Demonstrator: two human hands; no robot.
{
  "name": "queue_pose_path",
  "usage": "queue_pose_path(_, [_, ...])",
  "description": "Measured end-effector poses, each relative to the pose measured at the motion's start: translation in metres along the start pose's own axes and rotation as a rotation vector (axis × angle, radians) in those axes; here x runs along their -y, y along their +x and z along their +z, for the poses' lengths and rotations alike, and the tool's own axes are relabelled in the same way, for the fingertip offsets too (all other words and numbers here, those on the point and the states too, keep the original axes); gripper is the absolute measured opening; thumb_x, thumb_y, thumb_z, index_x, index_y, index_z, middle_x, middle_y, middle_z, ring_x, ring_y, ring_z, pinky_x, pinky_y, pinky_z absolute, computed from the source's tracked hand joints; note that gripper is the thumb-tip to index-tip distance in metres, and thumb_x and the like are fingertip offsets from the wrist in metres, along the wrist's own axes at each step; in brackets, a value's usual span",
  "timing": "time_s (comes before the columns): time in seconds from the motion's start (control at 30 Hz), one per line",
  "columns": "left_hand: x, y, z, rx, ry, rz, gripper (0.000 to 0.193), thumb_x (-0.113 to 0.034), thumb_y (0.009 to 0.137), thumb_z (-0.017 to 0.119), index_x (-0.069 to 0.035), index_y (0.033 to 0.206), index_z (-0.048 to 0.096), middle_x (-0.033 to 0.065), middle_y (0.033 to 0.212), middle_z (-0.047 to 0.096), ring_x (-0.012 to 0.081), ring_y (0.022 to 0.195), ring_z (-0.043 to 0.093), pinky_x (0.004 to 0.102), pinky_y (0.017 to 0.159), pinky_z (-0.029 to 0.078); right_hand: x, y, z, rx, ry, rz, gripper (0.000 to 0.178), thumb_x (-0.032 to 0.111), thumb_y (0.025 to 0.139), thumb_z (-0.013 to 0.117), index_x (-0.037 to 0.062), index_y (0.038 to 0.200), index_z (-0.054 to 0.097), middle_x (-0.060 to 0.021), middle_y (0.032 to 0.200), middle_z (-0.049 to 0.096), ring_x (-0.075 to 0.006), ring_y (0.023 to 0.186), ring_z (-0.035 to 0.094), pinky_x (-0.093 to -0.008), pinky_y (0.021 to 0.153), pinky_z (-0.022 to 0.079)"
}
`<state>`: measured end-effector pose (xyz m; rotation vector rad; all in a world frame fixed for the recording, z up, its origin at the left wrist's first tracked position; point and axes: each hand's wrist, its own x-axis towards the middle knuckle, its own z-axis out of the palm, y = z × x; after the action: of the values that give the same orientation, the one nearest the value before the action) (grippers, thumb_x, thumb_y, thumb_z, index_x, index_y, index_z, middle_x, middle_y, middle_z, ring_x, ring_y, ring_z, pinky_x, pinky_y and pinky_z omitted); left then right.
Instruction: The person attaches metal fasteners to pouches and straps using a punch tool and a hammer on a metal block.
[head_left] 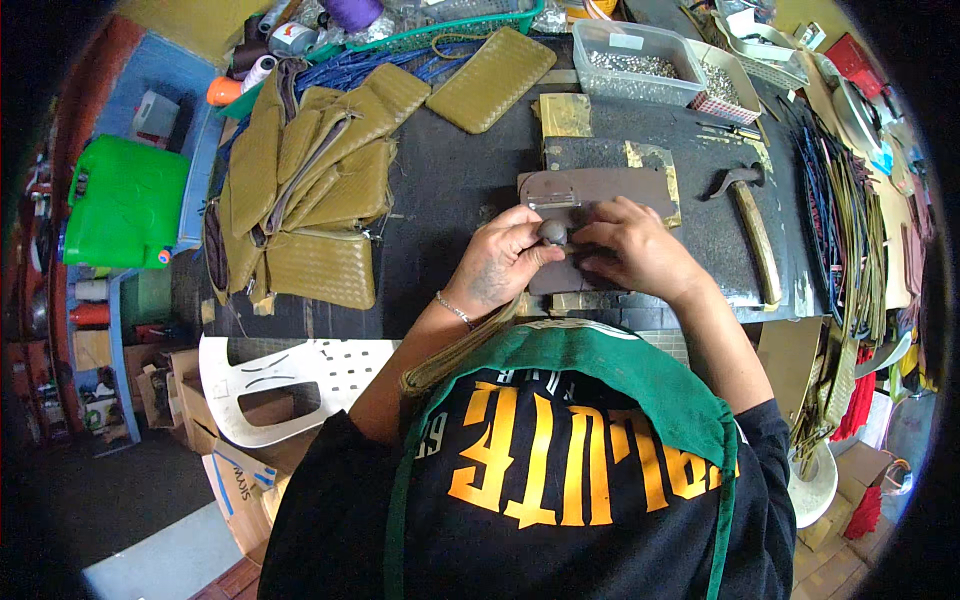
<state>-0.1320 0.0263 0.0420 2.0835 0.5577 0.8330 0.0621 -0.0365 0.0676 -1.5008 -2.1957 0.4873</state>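
Note:
Both of my hands are together over the near middle of the dark worktable. My left hand (500, 262) pinches an upright tool with a dark rounded metal head (552, 232), its shaft hidden by the fingers. Right beside it, my right hand (640, 250) has its fingertips curled together close to the tool; what they grip, if anything, is hidden. Under and behind the hands lies a flat brown piece (640, 185) with a small clear-and-metal part (552, 192) on it. An olive strap bundle (465, 350) runs below my left wrist toward my lap.
Olive woven pouches (320, 170) are piled at the left, and another pouch (492, 80) lies farther back. A wooden-handled hammer (755, 235) rests at the right. Clear tub (640, 85) of small metal pieces stands behind; cord bundles (845, 220) lie far right.

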Motion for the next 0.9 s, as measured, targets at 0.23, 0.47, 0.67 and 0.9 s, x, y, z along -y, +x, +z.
queue_pose_path(0.23, [-0.004,-0.005,0.004,-0.023,-0.046,-0.029,0.009,-0.005,0.069,0.064,-0.001,0.077,0.06,0.0047,0.074,0.054,0.014,0.068,0.054,0.0246,0.06,0.044,-0.125,-0.127,-0.047,-0.535,-0.651,0.73,0.053,0.036,0.068,0.064,0.0128,0.113,0.047,-0.0138,0.107,0.047,-0.0326,0.098,0.045,-0.0406,0.077,0.042])
queue_pose_path(0.47, [-0.006,-0.007,0.002,-0.029,-0.046,-0.039,0.009,-0.004,0.069,0.064,0.0,0.076,0.06,0.0055,0.073,0.054,0.0148,0.067,0.053,0.0247,0.06,0.044,-0.138,-0.146,-0.021,-0.339,-0.728,0.934,0.043,0.034,0.082,0.048,0.0107,0.118,0.042,-0.0149,0.098,0.051,-0.033,0.09,0.05,-0.0416,0.073,0.044])
queue_pose_path(0.67, [-0.008,-0.008,0.001,-0.022,-0.047,-0.07,0.009,-0.002,0.069,0.064,0.001,0.077,0.06,0.0057,0.073,0.054,0.0149,0.067,0.053,0.0249,0.06,0.044,-0.023,-0.093,-0.084,-0.727,0.435,0.681,0.037,0.023,0.086,0.047,0.0048,0.117,0.04,-0.0058,0.07,0.051,-0.0083,0.06,0.049,-0.0193,0.049,0.041])
queue_pose_path(0.9, [-0.008,-0.006,0.004,-0.109,-0.061,-0.01,0.012,-0.002,0.067,0.065,-0.002,0.079,0.062,0.0058,0.075,0.056,0.016,0.069,0.055,0.0245,0.062,0.045,0.073,-0.044,-0.078,-0.096,-0.081,0.209,0.048,0.016,0.077,0.057,0.0084,0.12,0.037,-0.0182,0.083,0.057,-0.0322,0.073,0.057,-0.0387,0.061,0.046])
